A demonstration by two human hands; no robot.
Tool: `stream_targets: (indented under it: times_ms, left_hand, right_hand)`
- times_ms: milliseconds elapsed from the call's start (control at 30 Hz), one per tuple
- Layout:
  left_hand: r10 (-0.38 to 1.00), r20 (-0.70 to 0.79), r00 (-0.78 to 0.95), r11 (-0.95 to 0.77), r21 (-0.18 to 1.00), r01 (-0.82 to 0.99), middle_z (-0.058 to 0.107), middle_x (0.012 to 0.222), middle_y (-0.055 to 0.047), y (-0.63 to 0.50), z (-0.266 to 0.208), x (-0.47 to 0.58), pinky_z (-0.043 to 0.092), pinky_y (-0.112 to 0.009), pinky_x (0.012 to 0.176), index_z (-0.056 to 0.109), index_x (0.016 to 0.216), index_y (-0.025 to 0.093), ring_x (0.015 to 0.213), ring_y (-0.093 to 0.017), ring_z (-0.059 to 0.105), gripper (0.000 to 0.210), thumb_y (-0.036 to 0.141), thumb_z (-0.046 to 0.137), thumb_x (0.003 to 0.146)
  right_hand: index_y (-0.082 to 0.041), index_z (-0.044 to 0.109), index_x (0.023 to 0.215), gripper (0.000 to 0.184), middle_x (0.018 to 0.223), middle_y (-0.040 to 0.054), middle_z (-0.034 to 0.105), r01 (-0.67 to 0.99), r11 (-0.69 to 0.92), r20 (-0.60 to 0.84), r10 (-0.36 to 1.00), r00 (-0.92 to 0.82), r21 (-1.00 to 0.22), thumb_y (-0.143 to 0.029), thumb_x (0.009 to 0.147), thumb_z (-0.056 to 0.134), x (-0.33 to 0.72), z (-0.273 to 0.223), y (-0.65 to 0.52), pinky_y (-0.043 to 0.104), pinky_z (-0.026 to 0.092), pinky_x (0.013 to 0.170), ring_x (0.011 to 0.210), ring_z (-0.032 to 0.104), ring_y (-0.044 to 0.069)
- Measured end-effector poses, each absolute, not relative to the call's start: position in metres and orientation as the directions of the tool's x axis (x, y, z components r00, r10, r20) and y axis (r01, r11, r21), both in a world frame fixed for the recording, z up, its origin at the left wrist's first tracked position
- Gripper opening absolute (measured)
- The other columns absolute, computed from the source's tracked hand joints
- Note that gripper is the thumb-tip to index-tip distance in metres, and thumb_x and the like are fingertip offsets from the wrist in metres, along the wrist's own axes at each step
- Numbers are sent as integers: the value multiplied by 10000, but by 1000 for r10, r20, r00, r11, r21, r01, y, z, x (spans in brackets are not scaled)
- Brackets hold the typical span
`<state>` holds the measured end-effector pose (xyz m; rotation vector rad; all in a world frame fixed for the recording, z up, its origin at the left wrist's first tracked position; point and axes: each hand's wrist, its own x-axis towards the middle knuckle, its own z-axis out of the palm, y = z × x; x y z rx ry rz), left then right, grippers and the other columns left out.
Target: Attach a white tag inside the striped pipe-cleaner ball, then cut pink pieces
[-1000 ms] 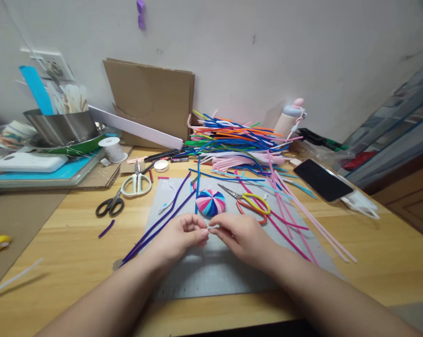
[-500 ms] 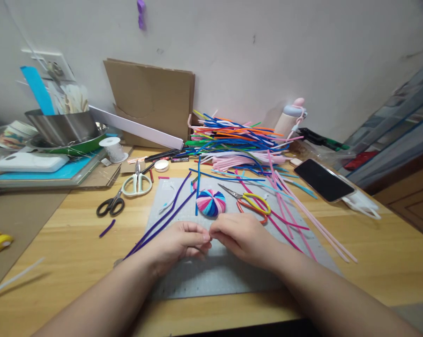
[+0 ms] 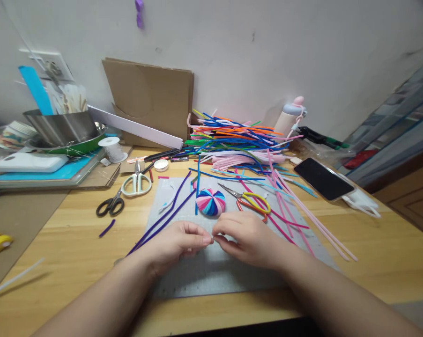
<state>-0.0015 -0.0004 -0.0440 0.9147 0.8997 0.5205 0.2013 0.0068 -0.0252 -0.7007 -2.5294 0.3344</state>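
My left hand point(image 3: 188, 241) and my right hand point(image 3: 241, 236) meet over the grey cutting mat point(image 3: 214, 281), fingertips pinched close together. Whatever lies between them is too small to make out. Just beyond the fingers rests a round ball point(image 3: 211, 202) striped in pink, blue, purple and white, seemingly of fuzzy stems. Scissors with yellow and orange handles point(image 3: 256, 203) lie right of it, behind my right hand. Purple pipe cleaners point(image 3: 165, 217) stretch past my left hand, and a blue pipe cleaner point(image 3: 197, 187) lies beside the ball.
A heap of coloured pipe cleaners point(image 3: 237, 140) lies against the wall. White-handled scissors point(image 3: 137, 185) and black-handled scissors point(image 3: 110, 205) are at left, near a spool point(image 3: 113, 149). At right lie pink pipe cleaners point(image 3: 316, 220) and a phone point(image 3: 323, 179). Cardboard point(image 3: 151, 98) leans behind.
My fingertips have shifted slightly, with a small gap opening between the two hands. The left hand's lower fingers have curled in. Things on the table stay put.
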Motion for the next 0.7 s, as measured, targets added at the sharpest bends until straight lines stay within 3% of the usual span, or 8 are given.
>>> stream_targets:
  times_ms: [500, 700]
  left_hand:
    - [756, -430, 494, 440, 892, 102, 432, 461, 60, -3, -41, 1, 156, -232, 458, 631, 658, 145, 443, -68, 287, 251, 376, 724, 625]
    - [834, -374, 405, 360, 926, 114, 462, 496, 53, -3, -44, 5, 188, -230, 488, 603, 660, 143, 473, -76, 309, 284, 397, 721, 611]
  right_hand:
    - [-189, 575, 750, 127, 646, 1, 588, 471, 849, 452, 527, -719, -240, -151, 822, 477, 197, -33, 4, 260, 300, 523, 600, 512, 125]
    - [-185, 550, 727, 132, 642, 3, 572, 521, 812, 488, 578, -654, -263, -157, 824, 465, 190, -47, 0, 256, 318, 530, 574, 489, 125]
